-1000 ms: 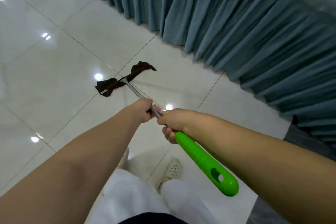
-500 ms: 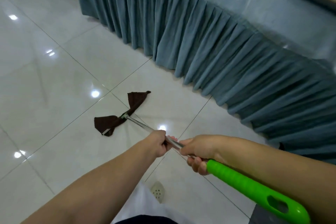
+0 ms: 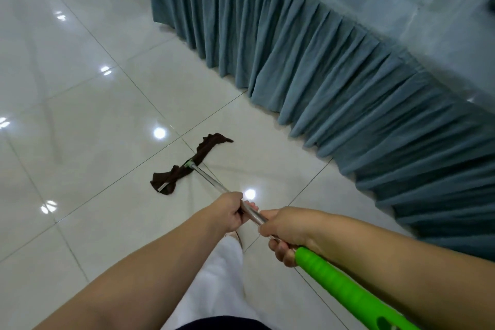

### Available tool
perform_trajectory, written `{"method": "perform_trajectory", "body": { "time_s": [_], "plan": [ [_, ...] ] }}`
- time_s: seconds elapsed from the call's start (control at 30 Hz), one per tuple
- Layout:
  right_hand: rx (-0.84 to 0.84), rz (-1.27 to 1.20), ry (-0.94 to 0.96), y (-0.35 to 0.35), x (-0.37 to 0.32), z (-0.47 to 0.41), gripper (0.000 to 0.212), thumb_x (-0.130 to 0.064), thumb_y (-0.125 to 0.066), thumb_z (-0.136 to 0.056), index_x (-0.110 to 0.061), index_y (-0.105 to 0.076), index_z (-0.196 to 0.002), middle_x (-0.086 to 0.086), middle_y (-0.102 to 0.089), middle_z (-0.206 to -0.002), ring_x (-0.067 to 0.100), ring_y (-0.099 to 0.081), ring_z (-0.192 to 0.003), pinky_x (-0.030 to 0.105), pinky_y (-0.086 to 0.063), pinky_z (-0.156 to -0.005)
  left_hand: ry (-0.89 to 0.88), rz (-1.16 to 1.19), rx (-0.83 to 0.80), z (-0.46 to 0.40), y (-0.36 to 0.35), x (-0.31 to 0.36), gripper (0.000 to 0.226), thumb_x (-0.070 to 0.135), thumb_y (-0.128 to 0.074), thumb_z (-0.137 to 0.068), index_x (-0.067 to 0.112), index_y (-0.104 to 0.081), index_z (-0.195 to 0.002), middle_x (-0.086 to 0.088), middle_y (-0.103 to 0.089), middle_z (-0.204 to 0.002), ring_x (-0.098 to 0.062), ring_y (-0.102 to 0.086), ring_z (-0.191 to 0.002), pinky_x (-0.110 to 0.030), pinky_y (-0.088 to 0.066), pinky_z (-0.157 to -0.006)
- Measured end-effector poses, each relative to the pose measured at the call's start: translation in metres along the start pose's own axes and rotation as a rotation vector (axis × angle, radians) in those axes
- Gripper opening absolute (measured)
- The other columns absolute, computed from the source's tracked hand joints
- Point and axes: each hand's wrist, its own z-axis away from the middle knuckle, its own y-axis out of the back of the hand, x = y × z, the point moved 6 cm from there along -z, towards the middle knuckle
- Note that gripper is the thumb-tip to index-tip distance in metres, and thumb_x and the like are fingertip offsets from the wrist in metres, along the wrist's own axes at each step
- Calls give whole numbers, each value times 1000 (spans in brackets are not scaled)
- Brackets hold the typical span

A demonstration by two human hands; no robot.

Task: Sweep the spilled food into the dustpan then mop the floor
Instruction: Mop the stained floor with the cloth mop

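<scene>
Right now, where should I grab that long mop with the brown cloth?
Grip the long mop like both hands do: left hand on the thin metal pole, right hand just above the green handle, reaching from its raised near end.

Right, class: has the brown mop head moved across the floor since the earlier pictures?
Yes. The mop head sat on the tile joint crossing a second ago; now it lies just nearer the person, pulled back.

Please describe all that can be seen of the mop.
The mop has a thin, shiny metal shaft, a bright green grip at the near end and a dark brown cloth head. The cloth lies spread and wrinkled on the glossy tile floor. The left hand and right hand grip the slanted shaft.
</scene>
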Motion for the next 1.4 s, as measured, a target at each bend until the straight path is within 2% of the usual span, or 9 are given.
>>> {"method": "perform_trajectory", "body": {
  "time_s": [0.23,0.33,0.43,0.6,0.73,0.83,1.13,1.2,1.4],
  "plan": [
    [-25,21,-6,14,-79,-15,33,-5,-36,-93,-31,-56,-93,1,-37,-50,6,-30,-28,8,-28,-31,-12,48,13,-28,-3,72,30,12,-36,-100,-4,-41,-125,-12,-47,-65,-22,-49,-56,-25,-50,-34],
    [-29,46,-11,19,-126,-23,32,-5,-37,-93,-30,-56,-101,2,-37,-53,5,-30,-28,8,-28,-30,-18,93,14,-37,-3,115,35,13,-36,-101,-6,-38,-129,-13,-47,-68,-23,-50,-58,-26,-50,-34],
    [-26,88,-16,25,-174,-31,35,-6,-37,-94,-28,-56,-113,2,-37,-53,5,-30,-27,8,-27,-30,-37,132,27,-43,-4,160,31,13,-37,-101,-4,-38,-126,-14,-48,-70,-23,-50,-58,-25,-48,-33],
    [-33,161,-36,31,-241,-38,32,-4,-36,-94,-30,-54,-98,0,-37,-40,5,-28,-26,7,-26,-31,-36,167,12,-48,-8,219,20,12,-35,-101,-1,-38,-115,-15,-49,-75,-24,-52,-60,-23,-48,-31],
    [-22,245,-46,35,-281,-39,35,-5,-36,-95,-30,-53,-113,2,-35,-53,4,-29,-27,6,-25,-33,-23,218,7,-51,-11,249,18,11,-34,-101,-4,-39,-109,-15,-50,-75,-24,-52,-61,-24,-47,-30],
    [-36,290,-57,35,-308,-40,39,-7,-36,-97,-28,-50,-127,1,-36,-49,4,-29,-26,7,-25,-33,-34,287,-7,-52,-11,271,16,11,-34,-101,-3,-39,-107,-15,-50,-74,-24,-51,-59,-23,-46,-29],
    [-94,471,-55,23,-392,-68,44,-10,-37,-99,-18,-38,-142,2,-35,-49,4,-29,-24,7,-25,-28,-141,510,63,-75,11,337,15,11,-41,-99,-1,-40,-107,-18,-53,-74,-23,-54,-57,-23,-48,-35],
    [-98,514,-48,21,-405,-80,43,-11,-38,-98,-19,-40,-141,2,-35,-53,5,-31,-24,7,-26,-30,-163,541,109,-82,19,348,15,11,-43,-99,-2,-42,-106,-18,-54,-74,-22,-58,-51,-24,-51,-41],
    [-144,648,-18,25,-419,-112,32,-10,-39,-98,-28,-43,-124,1,-35,-60,6,-32,-24,8,-30,-32,-186,668,218,-97,26,358,14,12,-37,-101,0,-40,-96,-16,-46,-71,-22,-46,-51,-20,-44,-31]
  ]
}}
